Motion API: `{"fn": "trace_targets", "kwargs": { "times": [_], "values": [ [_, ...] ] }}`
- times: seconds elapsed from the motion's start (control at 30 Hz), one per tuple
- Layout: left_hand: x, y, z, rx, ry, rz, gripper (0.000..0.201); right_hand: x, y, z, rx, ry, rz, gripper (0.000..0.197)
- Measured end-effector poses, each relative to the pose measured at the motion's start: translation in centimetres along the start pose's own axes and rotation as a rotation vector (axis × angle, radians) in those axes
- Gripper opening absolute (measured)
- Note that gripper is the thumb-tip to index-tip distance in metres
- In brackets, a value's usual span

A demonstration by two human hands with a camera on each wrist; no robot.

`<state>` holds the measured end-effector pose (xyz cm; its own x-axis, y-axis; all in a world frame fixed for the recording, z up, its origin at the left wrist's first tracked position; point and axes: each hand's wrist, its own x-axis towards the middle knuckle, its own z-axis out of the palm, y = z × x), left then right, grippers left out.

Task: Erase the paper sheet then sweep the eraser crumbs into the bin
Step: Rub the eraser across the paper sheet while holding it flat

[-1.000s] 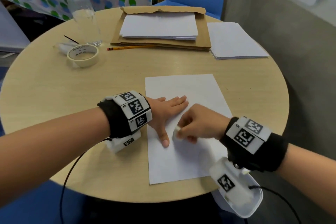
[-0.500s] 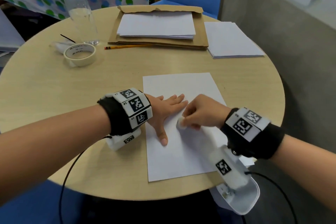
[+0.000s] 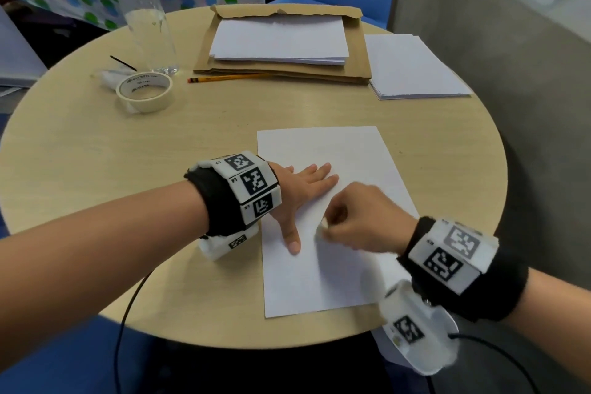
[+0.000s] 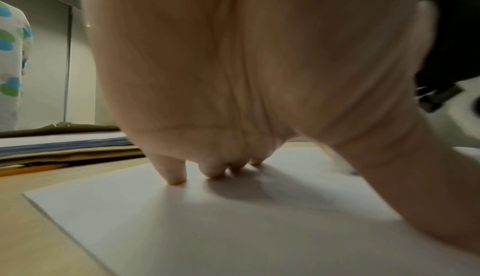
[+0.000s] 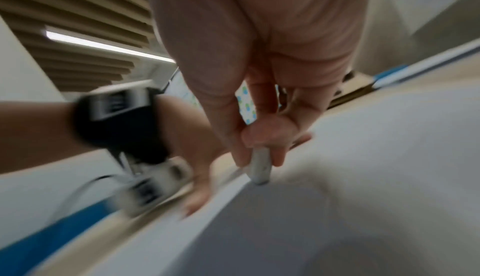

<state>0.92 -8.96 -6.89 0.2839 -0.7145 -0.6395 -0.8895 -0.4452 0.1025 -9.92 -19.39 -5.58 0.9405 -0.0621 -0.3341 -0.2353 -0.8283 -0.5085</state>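
Head, sheet: A white sheet (image 3: 335, 281) lies flat on the near side of a round table (image 3: 96, 153), its near edge just short of the rim
Head, left hand: The left hand (image 3: 300, 198) presses flat on the sheet's left half, fingers straight and close together, thumb splayed toward the person
Head, right hand: The right hand (image 3: 361, 217), blurred, pinches a small white eraser (image 3: 323, 224) down on the sheet just beside the left thumb
Head, step: Erasing looks to be the step in hand; no crumbs can be made out and no bin shows in any view
Head, room: Bare sheet lies open toward its near and far edges; a pencil (image 3: 224, 78), tape roll (image 3: 144, 93), bottle (image 3: 150, 32), paper stack (image 3: 278, 38) and second stack (image 3: 412, 67) sit well apart at the far side
Left wrist, fingertips: Four fingertips (image 4: 176, 178) bear on the sheet, close together; its edge and a corner lie flat on the wood
Right wrist, grip: Thumb and fingers (image 5: 262, 137) are clamped on the eraser, its tip on the paper; the picture is smeared
Next move: By this reading, strokes want to be short and clear of the left thumb, the left hand bearing down so the sheet neither creases nor slides toward the rim; sweeping calls for a bin within reach of the table edge
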Motion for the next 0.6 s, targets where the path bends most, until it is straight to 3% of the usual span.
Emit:
{"fn": "trace_targets", "kwargs": {
  "times": [0.1,0.27,0.37,0.43,0.53,0.6],
  "values": [
    [0.0,0.0,-0.1,0.011,-0.010,-0.004,0.135,-0.3,0.1,0.1,0.000,-0.054,-0.012,0.021],
    [-0.1,0.2,-0.1,0.006,-0.004,-0.007,0.134,1.2,1.5,-1.2,-0.025,0.130,0.073,0.015],
    [0.0,0.1,-0.2,0.023,-0.017,-0.007,0.134,-0.3,0.0,0.8,-0.051,0.002,-0.021,0.029],
    [0.0,0.1,-0.2,0.032,-0.022,-0.005,0.134,-0.5,0.1,0.8,-0.017,-0.061,-0.015,0.024],
    [0.0,0.1,-0.3,0.017,-0.029,0.000,0.133,0.9,1.7,-1.1,-0.008,0.052,0.069,0.018],
    [0.0,0.2,-0.2,0.007,-0.032,0.004,0.130,1.2,2.1,-1.6,-0.025,0.132,0.085,0.025]
  ]
}}
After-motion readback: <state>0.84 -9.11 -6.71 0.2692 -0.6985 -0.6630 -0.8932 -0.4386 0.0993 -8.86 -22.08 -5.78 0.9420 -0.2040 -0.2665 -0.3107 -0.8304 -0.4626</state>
